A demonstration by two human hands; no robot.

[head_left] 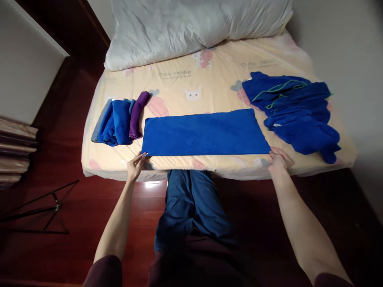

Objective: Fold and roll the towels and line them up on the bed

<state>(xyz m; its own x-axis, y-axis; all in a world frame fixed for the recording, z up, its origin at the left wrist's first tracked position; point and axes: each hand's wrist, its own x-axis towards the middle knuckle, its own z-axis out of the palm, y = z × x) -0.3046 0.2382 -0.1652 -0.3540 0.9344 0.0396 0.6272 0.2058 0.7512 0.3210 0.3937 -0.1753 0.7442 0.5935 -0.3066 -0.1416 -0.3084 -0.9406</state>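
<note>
A blue towel (203, 133) lies flat as a long rectangle near the front edge of the bed. My left hand (136, 165) pinches its near left corner between thumb and fingers. At the near right corner, my right hand (277, 158) has its fingers closed on the cloth. To the left sit a rolled purple towel (138, 115) and several folded or rolled blue towels (122, 121), with a greyish-blue one (101, 121) at the outer side. A loose heap of blue towels (299, 111), some with green edging, lies to the right.
The bed (191, 83) has a pale yellow cover printed with carrots and rabbits. A large grey-white bundle of bedding (191, 30) rests along its far side. On the dark red floor, a black tripod leg set (55, 207) stands at left, below a striped curtain (16, 151).
</note>
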